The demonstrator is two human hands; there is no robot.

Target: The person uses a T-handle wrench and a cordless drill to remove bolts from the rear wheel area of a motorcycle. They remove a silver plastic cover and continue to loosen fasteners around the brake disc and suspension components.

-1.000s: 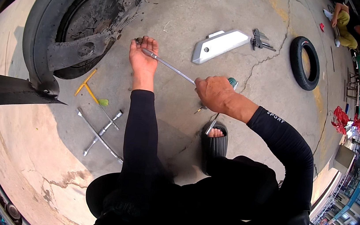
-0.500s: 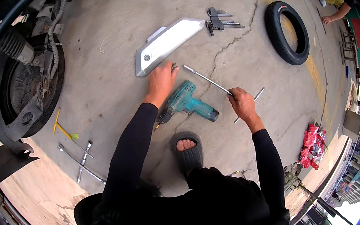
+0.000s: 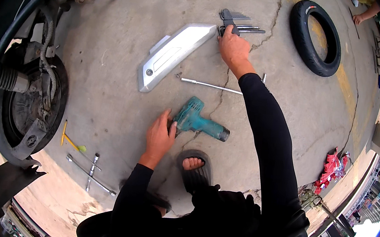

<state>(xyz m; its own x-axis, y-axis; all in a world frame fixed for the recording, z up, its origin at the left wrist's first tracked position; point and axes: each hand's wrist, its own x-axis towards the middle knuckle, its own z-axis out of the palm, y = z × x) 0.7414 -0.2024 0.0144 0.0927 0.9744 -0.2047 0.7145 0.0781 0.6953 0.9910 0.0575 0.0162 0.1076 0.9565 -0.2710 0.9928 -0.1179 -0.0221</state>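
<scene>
My right hand has its fingers closed on the black folder of a hex key set lying beside a silver angular panel. My left hand is at the front end of a teal cordless drill, touching it with thumb and index finger apart; the tool's tip is hidden. A long silver socket bar lies across the concrete below the panel, with a small metal piece near its left end.
A vehicle wheel assembly stands left. A cross wrench and yellow T-handle tool lie lower left. A loose tyre lies upper right, near another person's hand. Red crumpled material lies right.
My right hand has left the socket bar on the ground and moved up to the hex keys. My left hand has released the small metal piece and moved down to the drill.
</scene>
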